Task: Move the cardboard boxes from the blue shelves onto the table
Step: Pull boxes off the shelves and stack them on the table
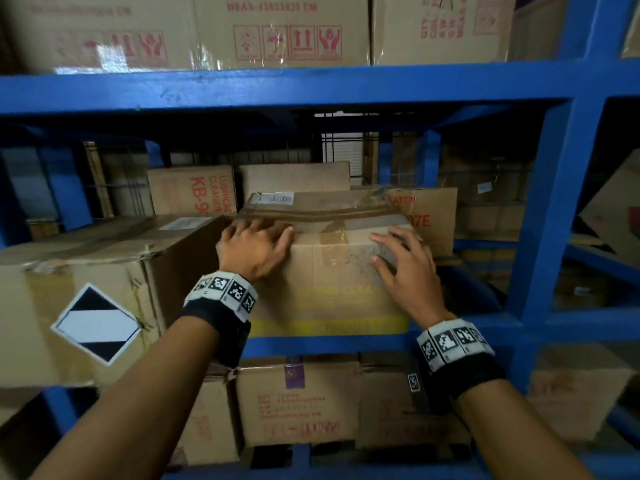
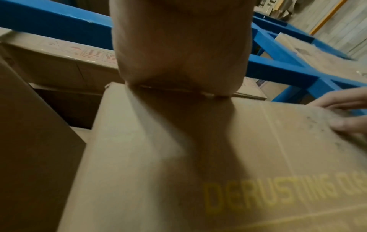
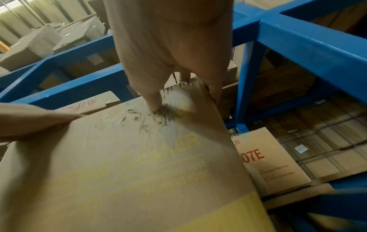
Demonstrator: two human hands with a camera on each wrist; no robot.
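Observation:
A cardboard box [image 1: 329, 292] with yellow lettering and brown tape stands at the front of the middle blue shelf [image 1: 332, 342]. My left hand [image 1: 256, 244] lies over its top front edge near the left corner, palm against the edge [image 2: 178, 47] and fingers over the top. My right hand [image 1: 405, 268] holds the top right corner. Its thumb presses the front face and its fingers wrap round the right side [image 3: 168, 47]. The left wrist view shows the box front [image 2: 198, 157] with the right hand's fingers [image 2: 347, 113] at its far edge. The right wrist view shows the box face [image 3: 119, 172].
A larger box with a black-and-white diamond label [image 1: 86, 299] sits tight against the left side. More boxes stand behind, one marked 07E [image 1: 433, 220] at the right rear. A blue beam [image 1: 277, 88] runs overhead and a blue upright [image 1: 554, 220] stands to the right. Boxes fill the shelves above and below.

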